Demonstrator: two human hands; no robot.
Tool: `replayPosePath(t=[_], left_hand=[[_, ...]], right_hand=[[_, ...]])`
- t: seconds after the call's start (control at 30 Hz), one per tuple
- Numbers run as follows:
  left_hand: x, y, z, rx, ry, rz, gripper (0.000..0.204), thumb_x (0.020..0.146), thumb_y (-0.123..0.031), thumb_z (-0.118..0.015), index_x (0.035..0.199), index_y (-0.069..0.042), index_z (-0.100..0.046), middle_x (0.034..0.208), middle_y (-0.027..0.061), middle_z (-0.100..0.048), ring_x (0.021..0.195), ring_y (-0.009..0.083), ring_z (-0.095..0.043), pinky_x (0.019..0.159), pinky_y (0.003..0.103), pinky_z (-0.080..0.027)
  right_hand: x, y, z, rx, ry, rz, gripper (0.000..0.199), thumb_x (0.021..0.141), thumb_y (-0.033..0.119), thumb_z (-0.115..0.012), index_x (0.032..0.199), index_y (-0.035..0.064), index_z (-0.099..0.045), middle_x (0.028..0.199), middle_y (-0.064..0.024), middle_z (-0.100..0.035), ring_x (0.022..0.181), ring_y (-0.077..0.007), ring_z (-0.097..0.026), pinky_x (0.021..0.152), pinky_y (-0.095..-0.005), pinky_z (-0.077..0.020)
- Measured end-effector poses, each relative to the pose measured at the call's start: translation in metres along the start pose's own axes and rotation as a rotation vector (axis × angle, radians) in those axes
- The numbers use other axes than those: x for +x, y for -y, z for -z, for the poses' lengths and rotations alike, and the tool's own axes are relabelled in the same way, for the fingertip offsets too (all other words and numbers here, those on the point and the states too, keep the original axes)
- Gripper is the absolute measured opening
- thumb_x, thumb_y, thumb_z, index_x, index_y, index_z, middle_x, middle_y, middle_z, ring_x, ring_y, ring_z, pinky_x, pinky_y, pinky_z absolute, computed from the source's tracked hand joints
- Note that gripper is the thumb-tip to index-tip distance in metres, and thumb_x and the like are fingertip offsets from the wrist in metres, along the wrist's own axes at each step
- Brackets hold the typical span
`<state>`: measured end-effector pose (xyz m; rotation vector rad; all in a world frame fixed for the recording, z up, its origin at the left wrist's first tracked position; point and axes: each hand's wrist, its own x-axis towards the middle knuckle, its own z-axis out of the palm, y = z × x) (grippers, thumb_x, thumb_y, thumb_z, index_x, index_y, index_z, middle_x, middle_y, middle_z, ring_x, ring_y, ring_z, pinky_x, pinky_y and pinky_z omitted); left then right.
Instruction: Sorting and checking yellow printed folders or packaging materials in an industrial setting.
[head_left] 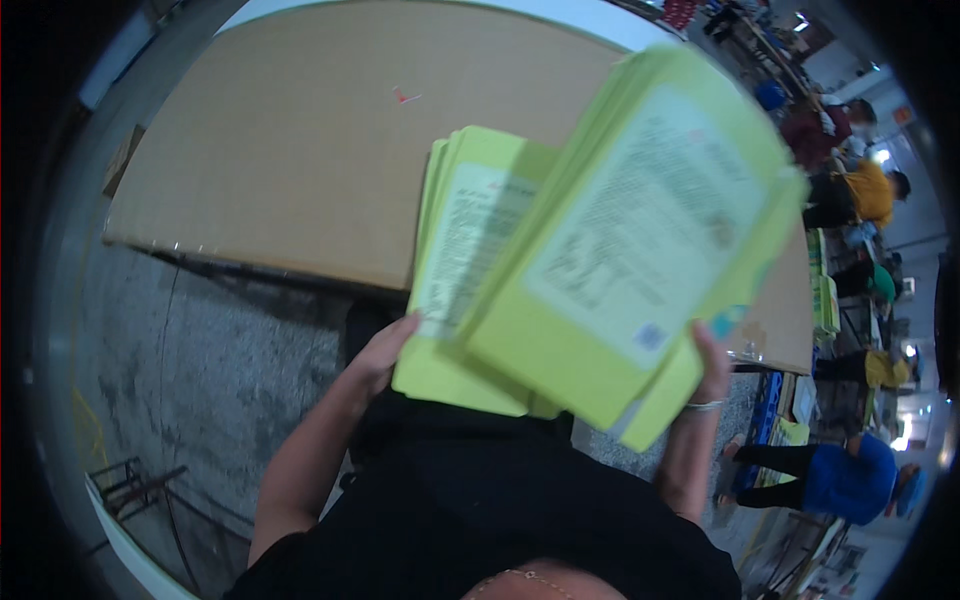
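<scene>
My left hand [388, 354] is closed on the left edge of a stack of flat yellow-green printed sheets [425, 370], its thumb near the top face and its other fingers mostly hidden. A second, thicker stack of the same sheets [640, 230] is tilted up and overlaps the first one, slightly blurred. It bears a pale panel of print and drawings. At its lower right edge my right hand [712, 365] grips it, with part of the fingers behind the sheets. Both stacks are over the near edge of a brown board-topped table [280, 130].
A small red and white scrap [404, 96] lies on the tabletop. Several people stand at the right, one in a blue shirt [850, 480]. A blue crate [766, 410] sits beyond my right arm. A metal frame [140, 490] stands on the grey floor at the left.
</scene>
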<state>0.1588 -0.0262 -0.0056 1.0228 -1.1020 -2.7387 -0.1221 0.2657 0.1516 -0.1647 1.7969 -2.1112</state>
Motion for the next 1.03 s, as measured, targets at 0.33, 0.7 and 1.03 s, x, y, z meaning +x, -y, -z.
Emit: replayPosePath(t=[0.33,0.7,1.03], left_hand=[[0.039,0.044,-0.136,-0.374,0.123,0.155,0.041,0.091,-0.011,-0.065,0.128,-0.001,-0.052,0.123,0.0132,-0.061,0.11,0.0259,-0.061,0.093,0.041,-0.052],[0.062,0.074,-0.185,0.103,0.279,0.281,0.032,0.094,-0.027,-0.061,0.122,-0.013,-0.051,0.105,0.0015,-0.064,0.088,0.013,-0.064,0.075,0.035,-0.058],[0.05,-0.112,-0.174,1.031,-0.083,-1.027,0.025,0.09,-0.023,-0.065,0.104,-0.001,-0.064,0.097,0.0139,-0.068,0.092,0.0202,-0.066,0.081,0.034,-0.051]], right_hand=[[0.001,0.117,-0.055,-1.508,-0.321,0.982,0.042,0.087,0.015,-0.066,0.125,0.0052,-0.052,0.1,-0.0199,-0.065,0.079,-0.0311,-0.068,0.068,-0.0382,-0.0538],[-0.019,-0.111,-0.098,-2.306,0.003,0.898,0.037,0.088,0.013,-0.053,0.122,-0.0019,-0.046,0.119,-0.0388,-0.053,0.098,-0.0539,-0.061,0.07,-0.0559,-0.0543],[-0.009,-0.115,-0.09,-2.072,-0.003,0.869,0.053,0.086,0.021,-0.058,0.132,-0.0019,-0.044,0.123,-0.0363,-0.05,0.106,-0.0499,-0.055,0.077,-0.0494,-0.0512]])
